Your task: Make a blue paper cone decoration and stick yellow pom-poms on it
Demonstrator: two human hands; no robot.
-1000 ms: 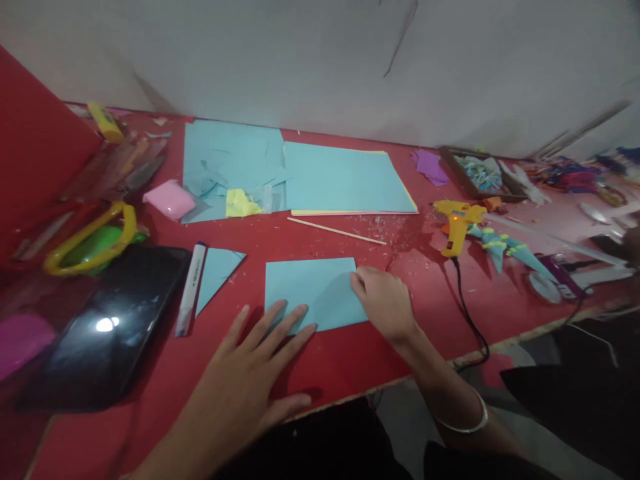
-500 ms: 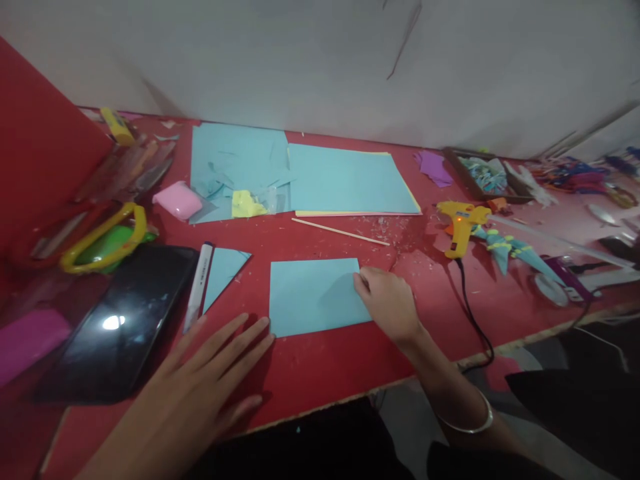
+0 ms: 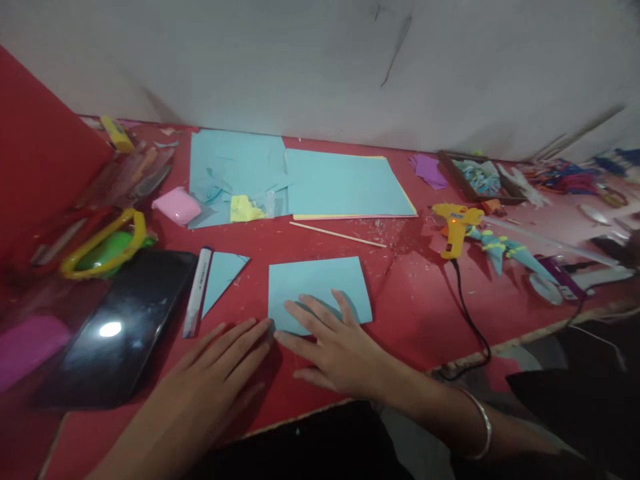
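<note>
A rectangular sheet of light blue paper (image 3: 320, 277) lies flat on the red table in front of me. My right hand (image 3: 327, 340) rests over its lower part, fingers spread and pointing up and left, holding nothing. At the sheet's lower left corner are the fingertips of my left hand (image 3: 225, 367), which lies palm down with fingers stretched out. Just beyond my left hand are a white marker (image 3: 197, 291) and a blue paper triangle (image 3: 223, 280).
A thin wooden stick (image 3: 337, 234) lies beyond the sheet, before stacked papers (image 3: 345, 183). A corded yellow glue gun (image 3: 455, 230) stands right, near blue paper cones (image 3: 495, 253). A black tablet-like slab (image 3: 120, 333) and yellow-handled scissors (image 3: 75, 263) are left.
My right hand has moved left from the sheet's right edge to its lower part, opening from a closed shape into spread fingers. My left hand has stayed near the lower left corner.
</note>
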